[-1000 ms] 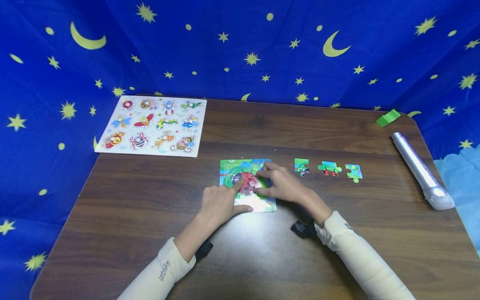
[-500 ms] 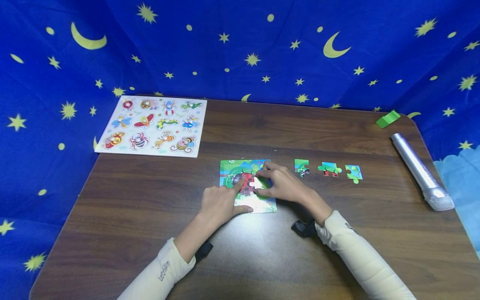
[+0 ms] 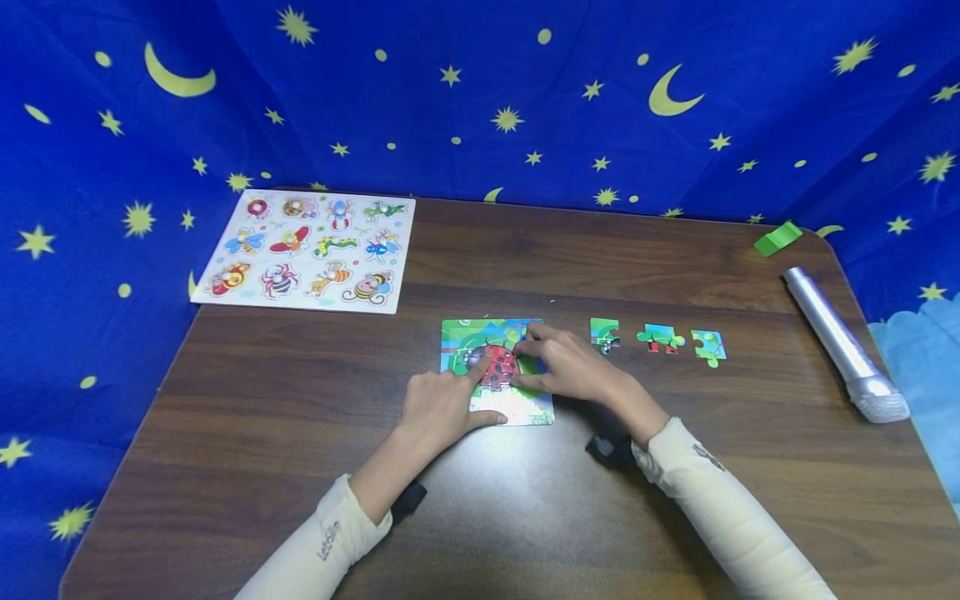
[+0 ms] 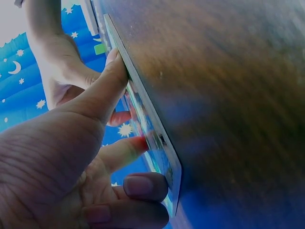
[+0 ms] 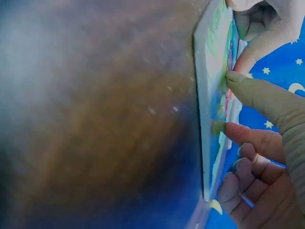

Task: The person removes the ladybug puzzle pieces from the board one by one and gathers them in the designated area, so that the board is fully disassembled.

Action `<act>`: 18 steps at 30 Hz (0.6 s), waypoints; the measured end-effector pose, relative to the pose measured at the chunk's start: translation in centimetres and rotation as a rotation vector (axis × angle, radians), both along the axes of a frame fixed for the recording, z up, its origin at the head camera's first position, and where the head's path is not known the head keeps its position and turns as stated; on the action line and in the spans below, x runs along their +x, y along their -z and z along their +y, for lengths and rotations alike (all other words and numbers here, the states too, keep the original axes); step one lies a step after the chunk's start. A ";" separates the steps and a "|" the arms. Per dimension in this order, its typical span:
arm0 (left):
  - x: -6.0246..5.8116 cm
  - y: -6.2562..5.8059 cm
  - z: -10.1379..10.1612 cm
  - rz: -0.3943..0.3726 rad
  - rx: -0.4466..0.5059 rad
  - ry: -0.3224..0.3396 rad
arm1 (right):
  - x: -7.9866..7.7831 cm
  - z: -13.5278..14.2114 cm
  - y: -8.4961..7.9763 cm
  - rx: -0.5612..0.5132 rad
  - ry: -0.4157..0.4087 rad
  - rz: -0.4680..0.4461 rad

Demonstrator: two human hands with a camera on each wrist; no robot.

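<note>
Gone from the ladybird [image 3: 501,367] is the pale patch of the earlier frame; spotted red fills that place, though whether gap or glare made it is unclear. Both hands keep nearly the same positions. At mid-frame, the jigsaw board [image 3: 525,408] lies on the bench [image 3: 300,400]. Left of it, the left hand [image 3: 438,407] presses with index straight on the ladybird and thumb across the lower part. From the right, the right hand [image 3: 573,367] sets spread fingers on the board; I cannot tell whether they pinch a piece. The step looks like seating a piece: best to brace the board steadily, align tabs before pushing straight down, and watch that neighbours do not lift. Three loose pieces [image 3: 661,335] wait right of centre.
</note>
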State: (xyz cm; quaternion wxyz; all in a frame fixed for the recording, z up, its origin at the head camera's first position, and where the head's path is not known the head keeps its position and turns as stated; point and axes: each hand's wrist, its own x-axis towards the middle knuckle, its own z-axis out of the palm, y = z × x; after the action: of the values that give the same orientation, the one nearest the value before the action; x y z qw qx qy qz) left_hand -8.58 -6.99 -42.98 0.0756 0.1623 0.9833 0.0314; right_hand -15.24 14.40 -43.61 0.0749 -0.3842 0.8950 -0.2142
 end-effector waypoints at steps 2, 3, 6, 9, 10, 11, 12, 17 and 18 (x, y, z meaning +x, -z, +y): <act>0.0 -0.1 0.0 -0.004 -0.005 0.000 | -0.1 -0.1 -0.3 0.021 -0.019 0.013; 0.0 -0.1 0.0 -0.007 -0.006 0.000 | -0.1 -0.1 -0.4 0.034 -0.027 0.022; 0.0 -0.2 0.0 -0.010 -0.006 0.000 | -0.3 -0.4 -0.8 0.065 -0.050 0.040; 0.0 -0.2 0.0 -0.014 -0.001 0.001 | -0.5 -0.6 -1.1 0.108 -0.067 0.064; 0.0 -0.2 0.0 -0.015 0.000 0.001 | -0.5 -0.7 -1.2 0.122 -0.073 0.067; -0.1 -0.2 0.0 -0.017 -0.001 0.000 | -0.6 -0.8 -1.3 0.140 -0.078 0.074; -0.1 -0.2 0.0 -0.017 0.002 0.001 | -0.6 -0.8 -1.4 0.156 -0.083 0.074; -0.1 -0.1 0.0 -0.020 0.010 0.003 | -0.9 -1.5 -2.2 0.224 -0.112 0.055; -0.1 -0.1 0.0 -0.019 0.014 0.004 | -0.9 -1.7 -2.4 0.236 -0.116 0.044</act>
State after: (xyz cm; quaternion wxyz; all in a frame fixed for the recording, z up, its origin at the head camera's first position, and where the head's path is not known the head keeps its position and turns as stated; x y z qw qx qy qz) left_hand -8.66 -7.02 -42.86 0.0839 0.1642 0.9820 0.0398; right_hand -16.17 12.73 -41.20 0.1122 -0.4283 0.8917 -0.0943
